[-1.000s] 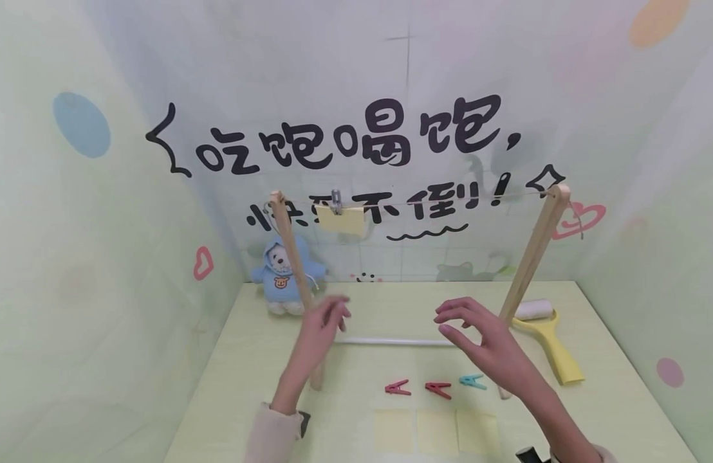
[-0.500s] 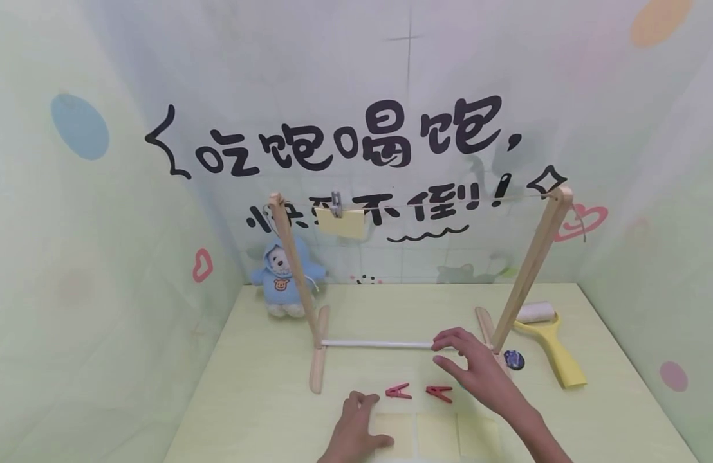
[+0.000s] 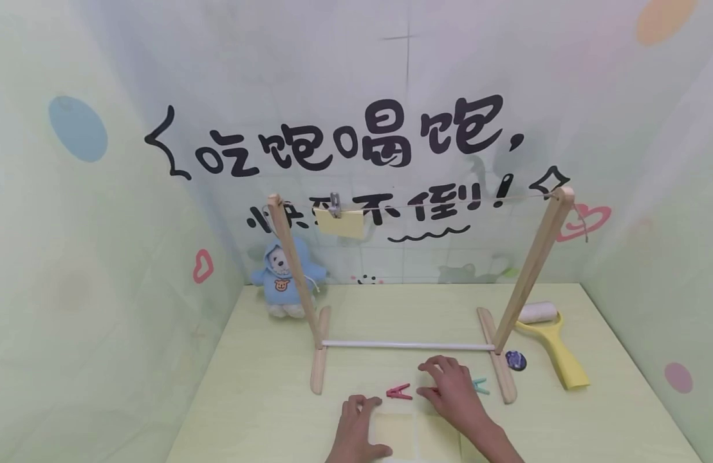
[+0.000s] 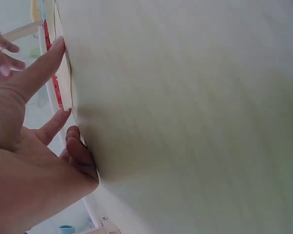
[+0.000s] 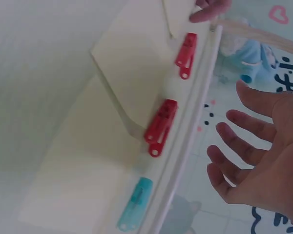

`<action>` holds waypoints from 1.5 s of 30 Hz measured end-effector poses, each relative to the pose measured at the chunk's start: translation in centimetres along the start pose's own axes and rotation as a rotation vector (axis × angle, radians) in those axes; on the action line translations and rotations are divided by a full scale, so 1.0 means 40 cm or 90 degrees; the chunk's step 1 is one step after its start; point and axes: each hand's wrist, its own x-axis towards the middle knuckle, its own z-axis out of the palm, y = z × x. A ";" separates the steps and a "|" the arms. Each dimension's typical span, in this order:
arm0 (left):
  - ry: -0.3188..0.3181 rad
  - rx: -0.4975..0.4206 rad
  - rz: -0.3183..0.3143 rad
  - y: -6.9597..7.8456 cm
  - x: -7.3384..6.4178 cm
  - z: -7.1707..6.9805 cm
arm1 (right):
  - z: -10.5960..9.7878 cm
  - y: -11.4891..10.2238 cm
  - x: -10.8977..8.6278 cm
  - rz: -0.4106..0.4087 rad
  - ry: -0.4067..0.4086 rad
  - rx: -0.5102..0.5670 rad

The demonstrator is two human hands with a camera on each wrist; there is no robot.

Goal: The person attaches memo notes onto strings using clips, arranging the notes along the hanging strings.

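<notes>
My left hand [image 3: 356, 426] rests on the table beside the leftmost pale yellow paper note [image 3: 395, 438], thumb and forefinger spread along its edge. My right hand [image 3: 457, 393], fingers apart and loosely bent, hovers over the row of clothespins and holds nothing. A red clothespin [image 3: 399, 391] lies between the two hands. Another red clothespin [image 5: 162, 124] is mostly hidden by the right hand in the head view, and a teal clothespin [image 5: 136, 202] lies beyond it. Two more notes sit alongside the first; the right forearm partly covers them.
Behind the hands stands a wooden frame [image 3: 530, 273] with a string across its top and a white rod [image 3: 408, 345] low down. A metal clip [image 3: 335, 204] holds a note on the string. A yellow lint roller [image 3: 556, 347], dark round disc [image 3: 515, 360] and blue plush toy [image 3: 284, 283] stand around it.
Both hands have come down from near the frame's posts. The left reached the leftmost note first; the right has since lowered toward the clothespins.
</notes>
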 end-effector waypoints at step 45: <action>-0.019 -0.176 -0.051 0.037 -0.016 -0.037 | 0.131 -0.015 -0.035 -0.030 0.097 0.031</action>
